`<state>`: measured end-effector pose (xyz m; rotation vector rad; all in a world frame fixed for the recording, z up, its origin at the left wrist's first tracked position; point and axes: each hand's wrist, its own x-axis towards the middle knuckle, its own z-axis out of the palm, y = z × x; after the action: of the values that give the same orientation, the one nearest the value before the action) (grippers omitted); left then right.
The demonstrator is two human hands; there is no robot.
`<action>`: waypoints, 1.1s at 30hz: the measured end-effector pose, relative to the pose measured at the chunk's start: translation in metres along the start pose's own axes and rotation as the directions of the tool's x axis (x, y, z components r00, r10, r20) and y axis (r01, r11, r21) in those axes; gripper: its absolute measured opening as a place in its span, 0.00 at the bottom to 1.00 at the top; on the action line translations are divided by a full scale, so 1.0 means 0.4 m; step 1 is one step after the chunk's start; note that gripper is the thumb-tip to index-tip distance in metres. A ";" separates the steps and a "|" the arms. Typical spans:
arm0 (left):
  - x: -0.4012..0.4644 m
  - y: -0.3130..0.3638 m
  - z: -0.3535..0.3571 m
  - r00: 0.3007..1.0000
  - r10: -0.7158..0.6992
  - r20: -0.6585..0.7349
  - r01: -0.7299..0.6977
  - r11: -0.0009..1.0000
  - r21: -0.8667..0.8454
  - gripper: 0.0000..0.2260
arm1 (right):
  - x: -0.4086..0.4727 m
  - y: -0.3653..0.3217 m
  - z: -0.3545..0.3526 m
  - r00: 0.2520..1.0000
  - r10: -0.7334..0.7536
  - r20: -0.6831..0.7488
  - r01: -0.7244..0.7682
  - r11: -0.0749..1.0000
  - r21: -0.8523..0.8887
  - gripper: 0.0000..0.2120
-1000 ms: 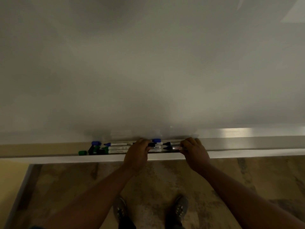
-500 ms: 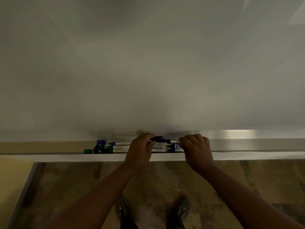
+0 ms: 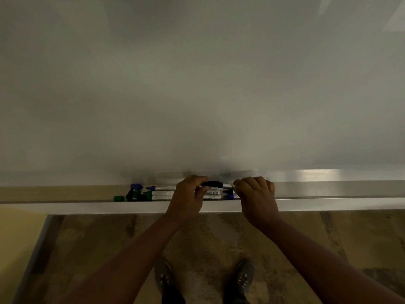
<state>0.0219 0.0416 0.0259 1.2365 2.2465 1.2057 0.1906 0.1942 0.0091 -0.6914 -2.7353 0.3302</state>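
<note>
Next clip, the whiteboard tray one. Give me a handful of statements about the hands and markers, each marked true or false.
1. The left hand and the right hand hold one black-capped marker between them. True.
2. That is the only marker at the tray. False: other markers with blue and green caps lie in it.
3. A green cap lies at the far left of the group. True.
4. The whiteboard is covered in writing. False: no writing shows on it.
</note>
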 end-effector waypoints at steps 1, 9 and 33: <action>0.000 0.002 -0.001 1.000 0.009 0.018 -0.009 1.000 -0.007 0.08 | 0.000 -0.004 0.000 1.000 0.001 0.002 -0.001 1.000 0.011 0.15; -0.003 0.029 0.002 0.987 -0.151 0.046 0.156 0.979 -0.133 0.17 | 0.017 -0.053 -0.024 0.998 -0.050 -0.032 0.055 0.982 0.183 0.16; 0.011 0.083 0.021 0.928 -0.373 0.021 0.373 0.927 -0.040 0.25 | -0.003 -0.086 -0.076 0.990 -0.060 -0.128 0.077 0.988 0.131 0.14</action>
<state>0.0427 0.0587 0.0477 0.7475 2.2957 1.0857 0.1874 0.1685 0.0469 -0.5611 -2.5844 0.4374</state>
